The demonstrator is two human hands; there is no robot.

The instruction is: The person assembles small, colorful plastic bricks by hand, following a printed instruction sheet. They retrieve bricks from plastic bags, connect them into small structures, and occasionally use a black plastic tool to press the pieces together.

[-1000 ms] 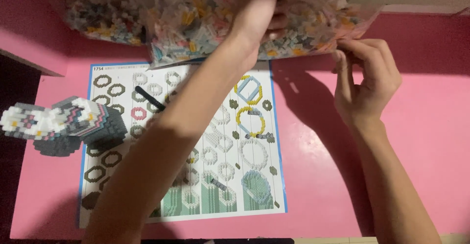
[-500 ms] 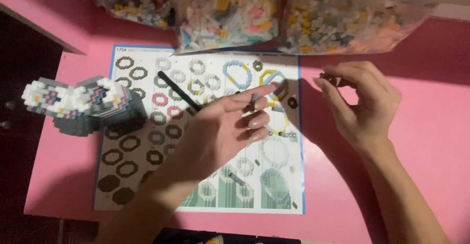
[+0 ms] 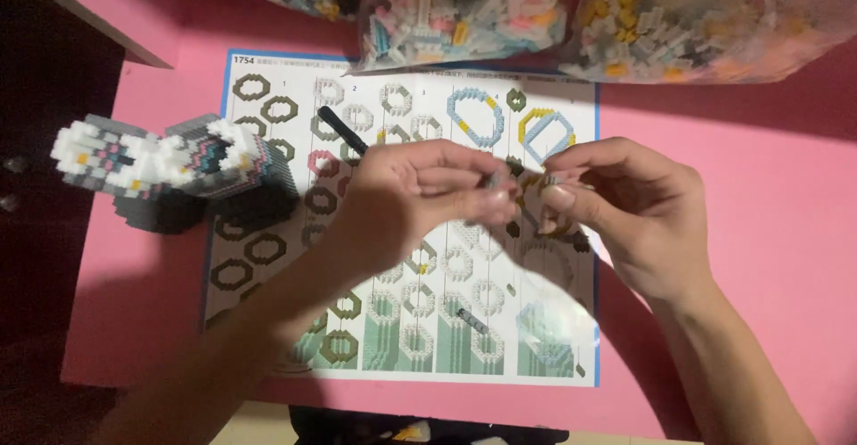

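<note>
Your two hands meet over the middle of the instruction sheet (image 3: 406,320), which lies flat on the pink table (image 3: 759,257) and shows rows of printed ring-shaped building steps. Your left hand (image 3: 415,197) comes in from the lower left, its fingers curled and its thumb and forefinger pressed together on a tiny grey brick (image 3: 494,180). Your right hand (image 3: 638,217) comes in from the lower right, and its thumb and forefinger pinch a small pale brick (image 3: 553,179) (too small to tell its exact shape). The two little pieces sit just beside each other, nearly touching, above the centre of the sheet. Nearer you on the sheet, a single small grey brick lies loose (image 3: 472,321) among the green-tinted drawings. A thin black tool (image 3: 342,131) rests at a slant on the sheet just beyond your left hand. To the left, a half-built grey, white and pink block model (image 3: 170,173) stands on the sheet's edge. Farthest away, clear bags of mixed small bricks (image 3: 473,8) line the back of the table.
</note>
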